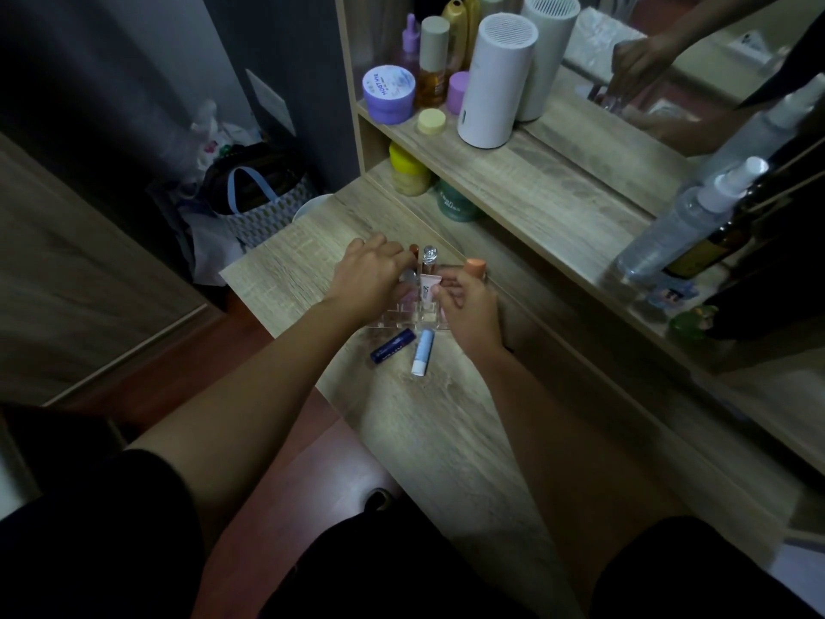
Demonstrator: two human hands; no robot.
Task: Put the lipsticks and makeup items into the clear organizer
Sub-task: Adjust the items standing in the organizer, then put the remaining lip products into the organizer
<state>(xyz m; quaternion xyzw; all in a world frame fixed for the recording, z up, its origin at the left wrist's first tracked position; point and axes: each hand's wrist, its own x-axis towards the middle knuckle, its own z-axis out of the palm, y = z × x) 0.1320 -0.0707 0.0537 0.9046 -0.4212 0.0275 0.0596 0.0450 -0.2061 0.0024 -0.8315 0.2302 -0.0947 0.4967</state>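
The clear organizer (404, 318) stands on the wooden dressing table (446, 422), partly hidden by both hands. Upright in it are a pink tube (427, 293), a clear-capped bottle (429, 256) and a brown-capped stick (414, 249). My left hand (372, 272) rests over the organizer's left side, fingers curled on a small item I cannot make out. My right hand (468, 301) grips the organizer's right side, with a peach-capped stick (475, 266) beside its fingers. A dark blue lipstick (393, 346) and a light blue and white lip balm (422, 352) lie flat in front of the organizer.
A shelf (513, 172) behind holds a white cylinder (493, 82), a purple jar (387, 93) and several bottles. A yellow jar (407, 169) and a green jar (455, 203) stand under it. Spray bottles (683, 221) stand at the right by a mirror. Bags (254, 203) sit on the floor left.
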